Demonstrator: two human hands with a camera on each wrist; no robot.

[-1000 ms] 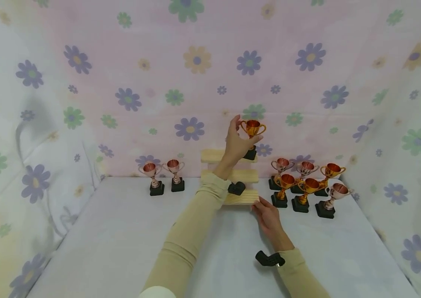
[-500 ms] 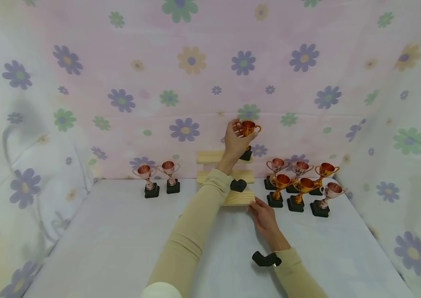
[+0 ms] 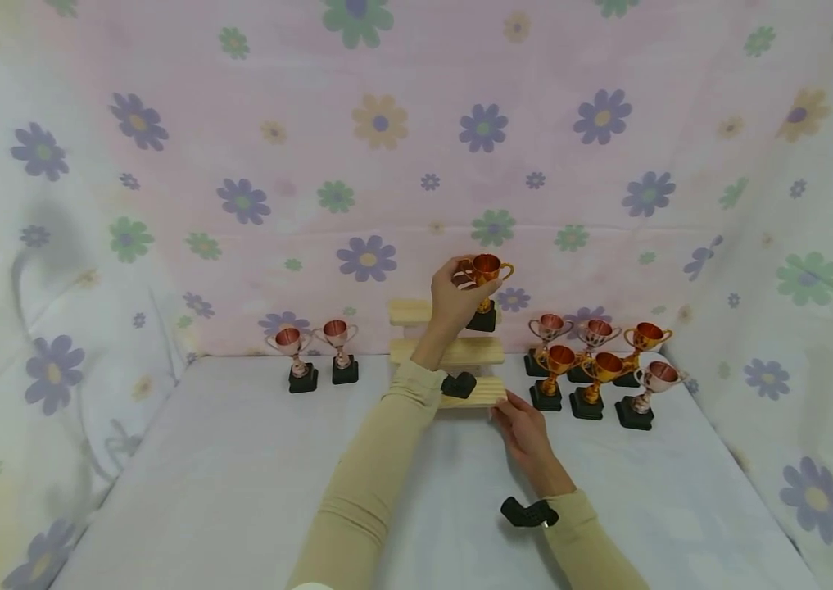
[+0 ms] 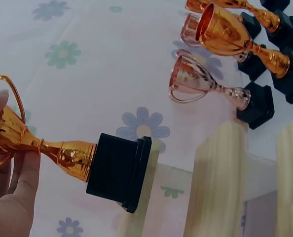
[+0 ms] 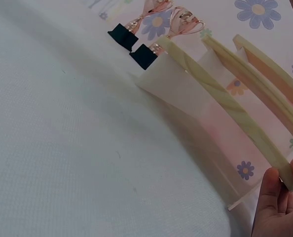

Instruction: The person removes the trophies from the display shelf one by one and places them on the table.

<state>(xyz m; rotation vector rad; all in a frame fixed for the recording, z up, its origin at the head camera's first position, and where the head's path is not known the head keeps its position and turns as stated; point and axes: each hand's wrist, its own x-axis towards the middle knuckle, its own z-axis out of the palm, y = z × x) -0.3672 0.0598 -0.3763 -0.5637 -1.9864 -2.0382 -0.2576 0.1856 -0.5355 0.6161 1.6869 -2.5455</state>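
A gold trophy cup [image 3: 486,267] with a black base is in my left hand [image 3: 453,301], whose thumb and fingers grip the cup part, as the left wrist view [image 4: 11,131] also shows. The trophy stands upright at the right end of a three-tier wooden shelf stand [image 3: 453,352]. Its base [image 4: 119,170] overlaps the top board in view; whether it touches is unclear. My right hand [image 3: 527,426] pinches the right end of the lowest board [image 5: 245,128] between thumb and fingers. The left forearm hides part of the stand.
Two rose-gold trophies [image 3: 341,352] stand left of the stand. To its right is a group of several gold and rose-gold trophies [image 3: 589,385]. A white-covered table [image 3: 239,475] lies beneath, with flowered cloth [image 3: 379,180] behind and at the sides.
My left hand has lowered slightly with the gold trophy and shifted a little left. The right hand keeps its pinch on the lowest board. The head view has shifted slightly.
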